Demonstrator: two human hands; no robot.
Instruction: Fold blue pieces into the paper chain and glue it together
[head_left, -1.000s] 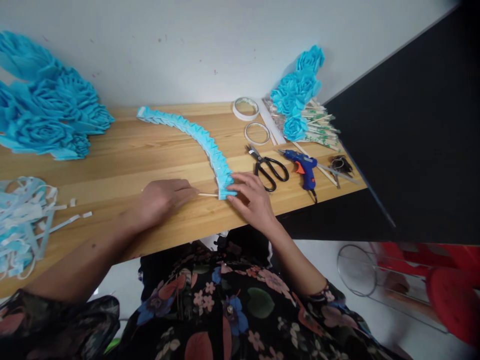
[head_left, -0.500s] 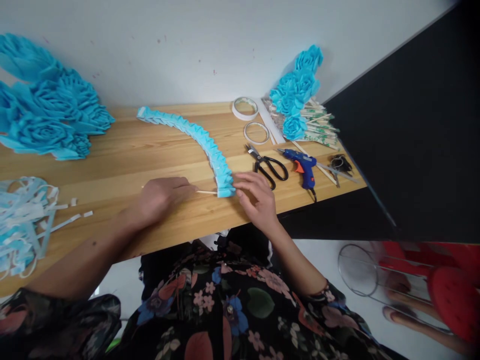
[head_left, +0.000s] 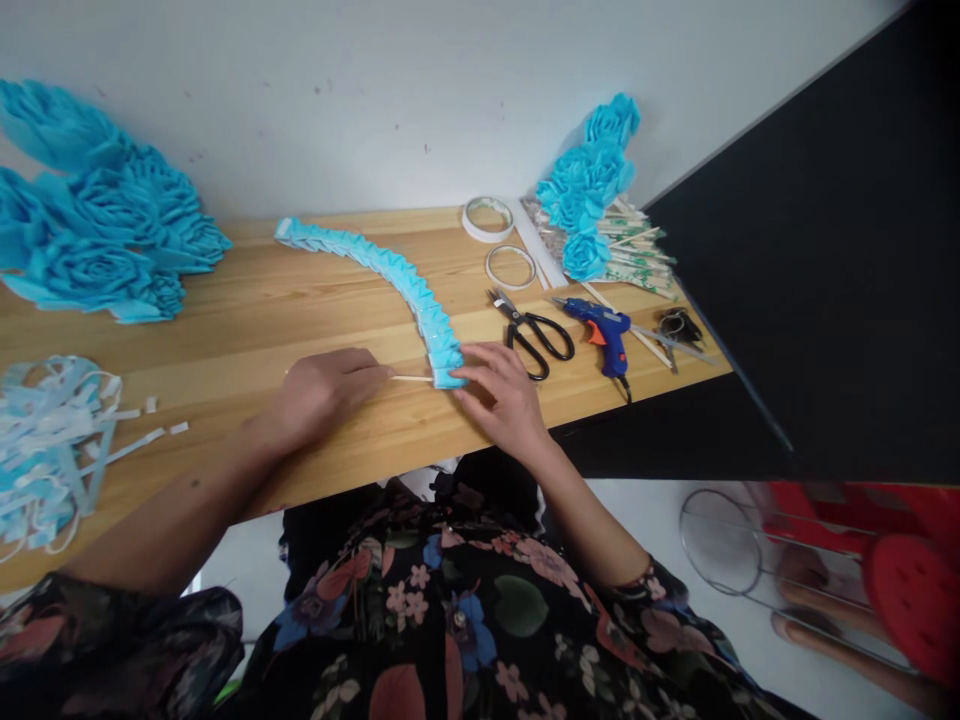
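Note:
A long pleated strip of light-blue material [head_left: 405, 280] curves across the wooden table, from the back left to its near end between my hands. My left hand [head_left: 322, 395] is closed around a thin wooden stick [head_left: 412, 379], whose tip reaches the strip's near end. My right hand [head_left: 506, 400] grips that near end, fingers on the rolled edge at the stick's tip. How far the stick goes under the material is hidden.
Scissors [head_left: 529, 330], a blue glue gun [head_left: 604, 330] and two tape rolls [head_left: 511, 268] lie to the right. Blue fabric flowers [head_left: 589, 185] rest by a bundle of sticks [head_left: 637, 250]. More flowers [head_left: 105, 220] and strip scraps [head_left: 52, 440] are at left.
My right hand's fingers have shifted slightly left over the strip's near end, which has turned a little around the stick. My left hand keeps its hold on the stick.

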